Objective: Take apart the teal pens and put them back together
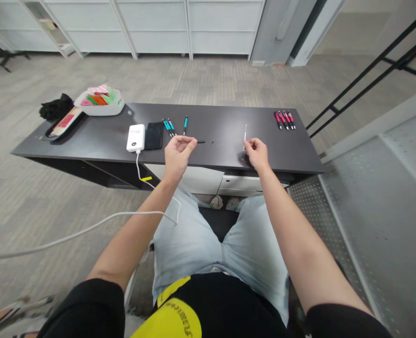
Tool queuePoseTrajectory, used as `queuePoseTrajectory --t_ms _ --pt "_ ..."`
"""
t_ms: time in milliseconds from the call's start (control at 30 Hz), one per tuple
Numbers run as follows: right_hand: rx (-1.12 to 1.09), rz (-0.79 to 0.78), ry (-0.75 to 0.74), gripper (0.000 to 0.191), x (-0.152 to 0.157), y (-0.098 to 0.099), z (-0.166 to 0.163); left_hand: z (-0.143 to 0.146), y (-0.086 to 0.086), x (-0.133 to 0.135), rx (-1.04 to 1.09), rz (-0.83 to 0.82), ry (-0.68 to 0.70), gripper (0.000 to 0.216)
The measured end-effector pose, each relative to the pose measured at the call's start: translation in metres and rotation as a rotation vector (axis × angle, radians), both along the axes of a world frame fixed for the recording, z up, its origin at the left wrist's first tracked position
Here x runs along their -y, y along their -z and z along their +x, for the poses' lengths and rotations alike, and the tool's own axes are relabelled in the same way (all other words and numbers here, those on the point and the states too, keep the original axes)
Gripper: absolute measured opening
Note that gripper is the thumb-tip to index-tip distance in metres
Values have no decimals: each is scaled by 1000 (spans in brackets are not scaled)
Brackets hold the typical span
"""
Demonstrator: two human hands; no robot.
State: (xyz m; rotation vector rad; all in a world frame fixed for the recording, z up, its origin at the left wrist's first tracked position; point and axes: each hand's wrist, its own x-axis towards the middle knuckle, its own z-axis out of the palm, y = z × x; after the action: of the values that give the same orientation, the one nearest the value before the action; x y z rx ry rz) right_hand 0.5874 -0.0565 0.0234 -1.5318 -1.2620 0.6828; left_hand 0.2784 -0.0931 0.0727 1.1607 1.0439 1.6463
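Note:
My left hand [178, 152] is closed over the front of the dark table [222, 122], pinching a slim black pen part [201, 142] that points right. Between thumb and fingertips of my right hand [256, 152] is a thin, pale pen refill [245, 132], held nearly upright in view. A tiny dark piece [212, 142] lies on the tabletop between the hands. Beyond my left hand is a cluster of teal-and-black pens [169, 126], with a single teal pen [185, 125] beside it. Several red-and-black pens [284, 120] lie in a row at the far right.
Left of my hand are a white power bank [136, 138] with a trailing white cable [123, 214] and a black wallet-like pad [154, 135]. A white basket [104, 110] of colourful items, a black tray [58, 134] and a black cloth bundle [56, 107] occupy the left end.

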Motion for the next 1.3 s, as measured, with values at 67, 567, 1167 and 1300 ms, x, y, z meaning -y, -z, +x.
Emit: queuePoseTrajectory --t_ms 67,567,1167,1300 --pt "-13 0 -15 51 -1 3 1 10 19 -6 -115 -28 20 22" --pt "-84 3 -52 36 0 9 1 57 30 -36 -1235 44 184 15" --pt "-11 -7 -73 33 4 3 -1 27 75 -140 -630 -13 550 63" --pt "-12 6 -57 31 4 3 -1 34 67 -129 -557 -56 489 58"
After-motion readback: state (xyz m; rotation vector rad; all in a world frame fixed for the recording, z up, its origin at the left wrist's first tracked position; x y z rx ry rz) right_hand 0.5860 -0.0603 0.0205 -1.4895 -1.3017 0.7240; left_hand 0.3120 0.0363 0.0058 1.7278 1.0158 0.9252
